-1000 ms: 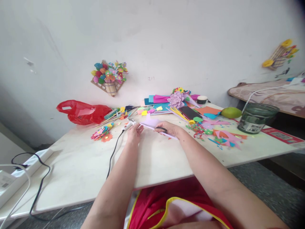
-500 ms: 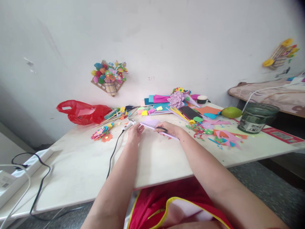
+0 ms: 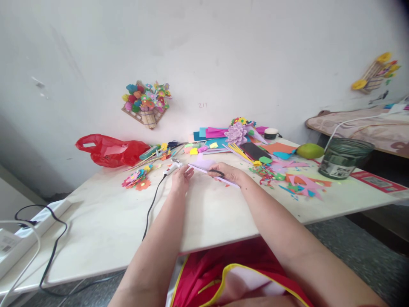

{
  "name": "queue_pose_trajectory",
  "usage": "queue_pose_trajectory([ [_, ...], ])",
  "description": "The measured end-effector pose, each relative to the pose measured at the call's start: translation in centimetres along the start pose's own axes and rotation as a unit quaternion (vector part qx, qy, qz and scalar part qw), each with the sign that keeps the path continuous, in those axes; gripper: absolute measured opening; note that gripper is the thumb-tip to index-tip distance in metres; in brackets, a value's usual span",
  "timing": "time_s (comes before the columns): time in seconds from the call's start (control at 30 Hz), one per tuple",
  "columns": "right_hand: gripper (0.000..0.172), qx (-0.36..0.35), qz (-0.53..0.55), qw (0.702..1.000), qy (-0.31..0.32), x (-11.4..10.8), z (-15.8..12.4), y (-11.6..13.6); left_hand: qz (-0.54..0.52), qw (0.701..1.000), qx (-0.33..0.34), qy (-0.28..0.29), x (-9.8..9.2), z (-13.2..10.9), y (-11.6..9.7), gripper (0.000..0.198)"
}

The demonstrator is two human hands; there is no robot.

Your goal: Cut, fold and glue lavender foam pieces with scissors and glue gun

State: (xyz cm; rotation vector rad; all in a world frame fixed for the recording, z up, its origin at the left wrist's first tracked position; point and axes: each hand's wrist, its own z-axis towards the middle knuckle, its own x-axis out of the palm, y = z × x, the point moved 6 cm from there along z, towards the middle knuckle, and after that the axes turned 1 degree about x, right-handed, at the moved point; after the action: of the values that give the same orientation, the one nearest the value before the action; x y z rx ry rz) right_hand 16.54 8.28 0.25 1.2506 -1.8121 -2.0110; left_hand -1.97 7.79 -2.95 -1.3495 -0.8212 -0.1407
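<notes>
My left hand (image 3: 181,178) pinches the left end of a narrow lilac foam strip (image 3: 198,169) just above the table. Closed around black-handled scissors (image 3: 216,172), my right hand (image 3: 227,172) is at the middle of the strip, whose far end sticks out by the wrist. The scissor blades are hard to make out. Behind the strip is a paler lilac sheet (image 3: 204,162). Beside my left fingers lies a white glue gun (image 3: 172,167) with a black cord. Cut foam flowers (image 3: 138,177) are heaped further left.
A red plastic bag (image 3: 115,151) lies at the back left. Foam scraps (image 3: 303,185), a phone (image 3: 255,151), a green mango-like fruit (image 3: 309,150) and a dark glass jar (image 3: 341,160) are on the right. A power strip (image 3: 44,221) sits at the left edge, with cords trailing.
</notes>
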Motion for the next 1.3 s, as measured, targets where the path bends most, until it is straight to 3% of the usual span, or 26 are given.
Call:
queue_pose_trajectory([
  [0.27,0.027,-0.066,0.012,0.998,0.000,0.0,1.0,0.1,-0.004,1.000,-0.003,-0.027,-0.1,-0.2,-0.1,0.004],
  [0.43,0.031,-0.099,0.019,0.995,0.002,0.1,1.6,-0.1,0.044,0.998,-0.033,0.025,0.6,-0.4,0.4,0.006],
  [0.77,0.036,-0.099,0.011,0.995,-0.011,0.0,2.4,-1.3,0.066,0.995,-0.029,0.076,1.3,-1.0,0.4,0.006],
  [1.3,0.028,-0.083,0.038,0.996,-0.014,0.4,1.9,-0.7,0.082,0.987,-0.024,0.133,2.0,-1.3,0.6,0.008],
])
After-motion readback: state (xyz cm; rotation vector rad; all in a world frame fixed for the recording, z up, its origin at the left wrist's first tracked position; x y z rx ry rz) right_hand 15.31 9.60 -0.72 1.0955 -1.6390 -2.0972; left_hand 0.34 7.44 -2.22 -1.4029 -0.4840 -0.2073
